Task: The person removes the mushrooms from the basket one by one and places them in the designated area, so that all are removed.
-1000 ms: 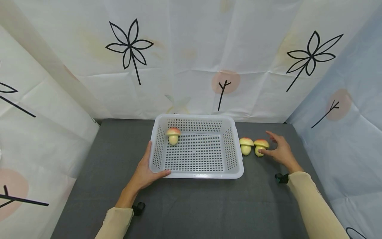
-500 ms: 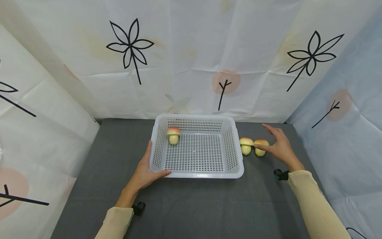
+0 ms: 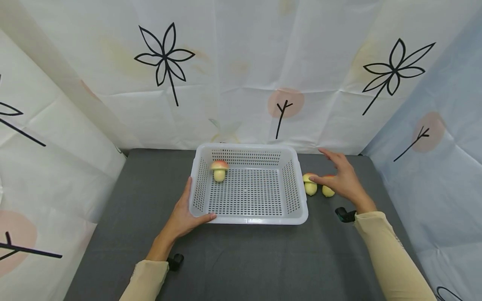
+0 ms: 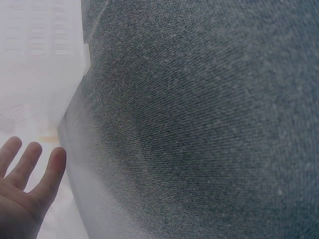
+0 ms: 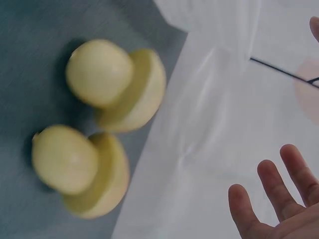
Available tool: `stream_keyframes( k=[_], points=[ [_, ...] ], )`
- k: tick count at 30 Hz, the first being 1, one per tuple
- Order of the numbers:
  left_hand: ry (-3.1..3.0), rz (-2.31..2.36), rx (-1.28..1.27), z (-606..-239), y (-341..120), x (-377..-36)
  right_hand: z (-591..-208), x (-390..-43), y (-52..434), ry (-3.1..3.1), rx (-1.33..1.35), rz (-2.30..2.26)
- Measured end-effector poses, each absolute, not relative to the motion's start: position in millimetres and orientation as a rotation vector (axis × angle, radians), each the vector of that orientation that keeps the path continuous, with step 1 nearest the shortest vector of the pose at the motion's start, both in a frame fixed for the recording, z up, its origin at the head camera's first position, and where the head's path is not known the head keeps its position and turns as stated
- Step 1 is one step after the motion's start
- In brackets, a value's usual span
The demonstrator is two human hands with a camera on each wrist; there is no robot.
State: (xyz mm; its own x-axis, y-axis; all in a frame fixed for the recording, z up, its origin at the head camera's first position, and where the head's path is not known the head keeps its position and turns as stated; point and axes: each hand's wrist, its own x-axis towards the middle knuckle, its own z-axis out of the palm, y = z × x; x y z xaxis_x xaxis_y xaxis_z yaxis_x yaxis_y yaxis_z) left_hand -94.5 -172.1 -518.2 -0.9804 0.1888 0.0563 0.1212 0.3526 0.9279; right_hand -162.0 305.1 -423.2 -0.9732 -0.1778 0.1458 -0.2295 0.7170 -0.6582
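- Grip on the left, a bare left hand (image 3: 183,218), has straight fingers along the basket's left outer wall and its thumb over the near rim; grip on the right, a bare right hand (image 3: 346,179), is released, fingers spread and holding nothing, above the pair of mushrooms without touching them.
- White cloth (image 3: 244,62), printed with black leaf sprigs and pale peach discs, hangs at the far, left and right sides.
- Grey worktop (image 3: 244,263) carries the basket and the pair.
- White perforated basket (image 3: 244,220) sits at the worktop's far side, around the middle.
- Three toy mushrooms with red-and-yellow caps and pale yellow stems, cap ends far, stem ends near: one mushroom (image 3: 219,171) in the basket's far left part; a second mushroom (image 3: 310,189) just right of the basket; a third mushroom (image 3: 328,191) beside that, farther right, partly hidden behind the right hand.
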Motion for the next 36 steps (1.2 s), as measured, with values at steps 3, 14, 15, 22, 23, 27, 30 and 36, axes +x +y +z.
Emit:
stream_keyframes(
  k=[3, 14, 15, 22, 23, 27, 30, 36],
  points=[
    [2.530, 1.722, 0.288, -504.7, -168.6, -91.0, -419.8, -163.2, 293.8, -2.823, 0.380, 1.127],
    [2.523, 1.704, 0.290, -475.9, -162.7, -83.8, -418.4, -171.2, 256.2, -2.799, 0.437, 1.207],
    [2.526, 1.706, 0.298, -476.4, -162.8, -83.8, -418.4, -171.9, 252.7, -2.798, 0.444, 1.212],
    [2.527, 1.714, 0.323, -479.3, -163.5, -84.3, -420.2, -176.4, 229.5, -2.793, 0.494, 1.202],
    [2.529, 1.713, 0.326, -479.4, -163.6, -84.5, -420.6, -177.2, 226.6, -2.795, 0.495, 1.212],
    [2.534, 1.707, 0.320, -478.6, -163.7, -84.4, -421.7, -180.0, 215.1, -2.807, 0.491, 1.261],
    [2.538, 1.696, 0.299, -477.3, -163.4, -83.5, -422.8, -181.5, 206.9, -2.822, 0.486, 1.289],
    [2.537, 1.689, 0.282, -475.8, -163.2, -82.9, -427.7, -184.1, 192.7, -2.840, 0.511, 1.300]
  ],
)
